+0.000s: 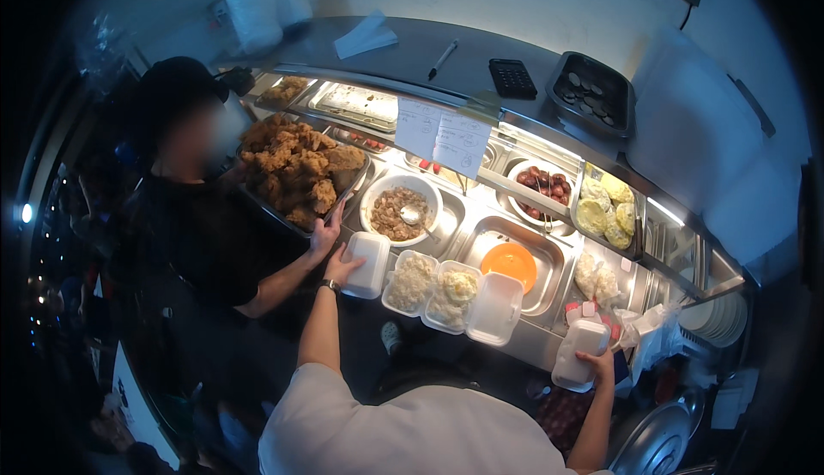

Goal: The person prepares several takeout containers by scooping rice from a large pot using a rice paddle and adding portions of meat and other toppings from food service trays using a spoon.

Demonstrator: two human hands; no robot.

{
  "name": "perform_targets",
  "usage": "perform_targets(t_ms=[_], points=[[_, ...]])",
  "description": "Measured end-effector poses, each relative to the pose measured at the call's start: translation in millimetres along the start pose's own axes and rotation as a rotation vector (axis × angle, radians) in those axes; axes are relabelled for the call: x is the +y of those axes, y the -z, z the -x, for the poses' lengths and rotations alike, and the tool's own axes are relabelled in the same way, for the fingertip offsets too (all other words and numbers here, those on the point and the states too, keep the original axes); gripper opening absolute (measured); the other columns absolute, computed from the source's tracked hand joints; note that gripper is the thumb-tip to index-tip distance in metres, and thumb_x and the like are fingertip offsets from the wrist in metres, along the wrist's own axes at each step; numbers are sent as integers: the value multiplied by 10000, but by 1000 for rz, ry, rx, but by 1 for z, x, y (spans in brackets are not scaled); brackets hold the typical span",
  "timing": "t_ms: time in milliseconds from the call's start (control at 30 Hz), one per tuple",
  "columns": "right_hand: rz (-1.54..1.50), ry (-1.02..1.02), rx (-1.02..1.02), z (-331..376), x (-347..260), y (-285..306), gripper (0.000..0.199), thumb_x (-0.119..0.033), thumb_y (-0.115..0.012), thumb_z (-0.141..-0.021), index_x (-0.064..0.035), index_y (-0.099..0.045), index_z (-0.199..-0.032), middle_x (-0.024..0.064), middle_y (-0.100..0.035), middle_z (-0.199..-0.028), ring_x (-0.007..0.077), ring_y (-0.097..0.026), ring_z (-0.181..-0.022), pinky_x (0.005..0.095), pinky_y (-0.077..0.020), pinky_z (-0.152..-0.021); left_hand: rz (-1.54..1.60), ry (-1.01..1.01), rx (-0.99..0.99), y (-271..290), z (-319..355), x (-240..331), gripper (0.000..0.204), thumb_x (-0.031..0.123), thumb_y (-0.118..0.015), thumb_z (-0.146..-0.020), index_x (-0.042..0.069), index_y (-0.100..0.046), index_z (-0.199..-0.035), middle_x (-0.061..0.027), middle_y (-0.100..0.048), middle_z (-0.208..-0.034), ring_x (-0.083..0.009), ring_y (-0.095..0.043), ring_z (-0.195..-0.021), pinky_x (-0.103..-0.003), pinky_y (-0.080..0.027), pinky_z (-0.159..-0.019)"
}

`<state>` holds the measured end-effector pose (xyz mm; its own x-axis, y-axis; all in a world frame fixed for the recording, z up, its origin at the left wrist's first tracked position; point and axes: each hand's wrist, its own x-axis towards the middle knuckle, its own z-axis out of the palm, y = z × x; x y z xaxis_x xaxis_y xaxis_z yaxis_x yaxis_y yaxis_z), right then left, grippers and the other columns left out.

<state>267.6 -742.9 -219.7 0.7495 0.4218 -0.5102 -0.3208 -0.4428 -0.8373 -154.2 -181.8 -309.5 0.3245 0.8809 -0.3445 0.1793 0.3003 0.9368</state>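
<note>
My left hand [342, 266], a watch at its wrist, lay with fingers spread against the edge of an open white foam box [367, 264], touching but not clamped on it, while my right hand [595, 365] was closed around a shut white foam container [577, 352] held low at the counter's near right corner. From my remote seat I saw a steel serving counter [549, 338] with lit wells curving away under a glass shelf. Just right of the open box lay another foam clamshell [451, 293] filled with rice and sides, its lid flopped open. Behind it stood a white bowl [400, 209] of brown food with a spoon, and an orange bowl [509, 264] sat in a steel well. A co-worker in black stood at my left, one hand [324, 233] resting against a tray of fried chicken [296, 169]. Further right were a bowl of red pieces [542, 188] and a tray of yellow patties [606, 207]. On the grey shelf top [429, 46] lay a pen [443, 59], a calculator [512, 78] and a coin tray [592, 93]; the wall behind was pale.
</note>
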Motion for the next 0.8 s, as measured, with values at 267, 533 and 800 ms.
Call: perform_targets(t_ms=[267,533,800], points=[[6,52,110,-38,73,1,924,-136,-893,-530,-13,-428,-1319,143,-597,-1164,263,-611,-997,380,-486,-879,-512,-107,111,13,-1,-9,1021,369,-871,-628,24,-354,-1439,-222,-436,-1363,-293,-447,-1254,-374,-376,-1043],[247,-74,184,-37,78,14,1194,-170,-911,-508,-15,-205,-1458,217,-430,-1390,327,-477,-1232,422,-422,-999,-1001,-564,216,-17,21,-4,694,291,-652,-849,81,-360,-1443,-169,-342,-1457,-386,-290,-1353,-480,-278,-1104],[581,542,562,-14,-10,-137,573,-65,-766,-721,-46,-547,-1251,111,-561,-1044,254,-563,-988,365,-471,-868,-1113,-699,-9,-30,22,-15,602,343,-474,-965,122,-272,-1488,-107,-187,-1559,-368,-167,-1427,-567,-186,-1123]])
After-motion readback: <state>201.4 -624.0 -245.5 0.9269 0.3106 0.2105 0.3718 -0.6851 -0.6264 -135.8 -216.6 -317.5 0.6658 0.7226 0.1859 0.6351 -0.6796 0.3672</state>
